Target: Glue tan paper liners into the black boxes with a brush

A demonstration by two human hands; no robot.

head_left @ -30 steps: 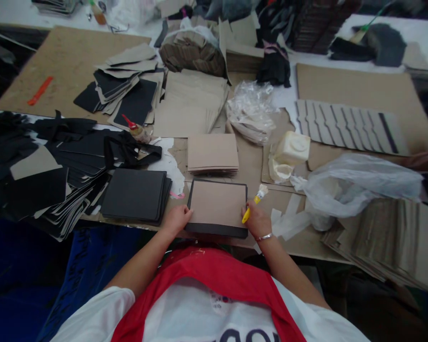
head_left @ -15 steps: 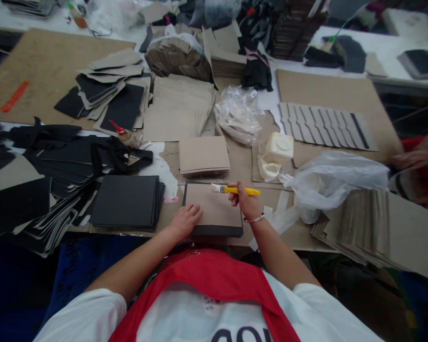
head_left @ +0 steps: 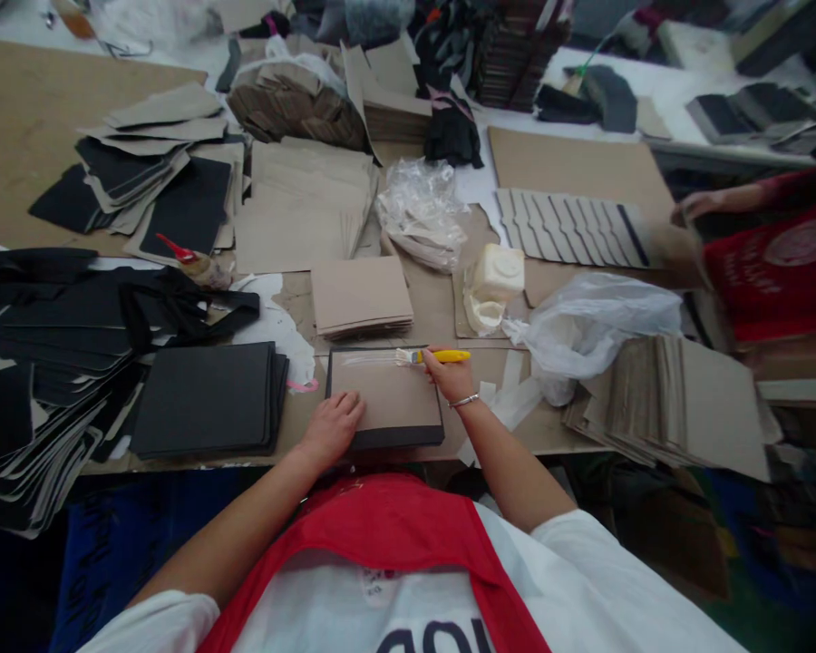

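Cardboard panel (head_left: pixel 395 399) under the flat, unclenched left hand (head_left: pixel 335 421) and the yellow brush (head_left: pixel 452 356) in the grip of the right hand (head_left: pixel 454 378)

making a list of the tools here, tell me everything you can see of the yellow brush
The yellow brush has a smooth handle that looks like plastic, a greyish, metal-looking band and pale bristles; blur hides finer detail. The right hand grips the handle near the band. It points bristles-left across the far part of the tan sheet, its tip apparently touching the surface beside a pale, wet-looking streak.
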